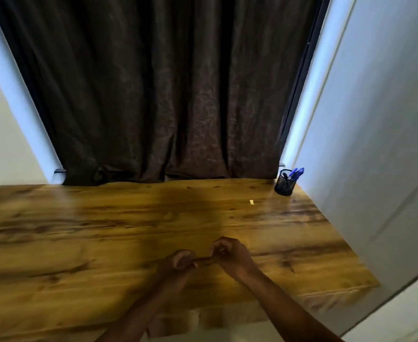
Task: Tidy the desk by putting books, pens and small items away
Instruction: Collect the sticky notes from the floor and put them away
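Wood-grain surface [79, 243] fills the lower half of the view, and both forearms reach in from the near edge over it. The left hand [182, 261] and the right hand [227, 253] meet near the middle of the surface, close to its front edge, fingers curled inward and knuckles almost touching. Something thin seems to run between the two hands, but the picture is too blurred to tell what it is, or whether either hand really pinches it. Farther back and to the right, well apart from the hands, a small yellow scrap [251, 201] lies flat on the wood. Beyond it, in the far right corner, a black mesh pen holder [285, 185] stands upright with blue pens [295, 173] leaning out to the right. Behind the surface hangs a dark brown curtain [158, 90], with pale walls on either side.
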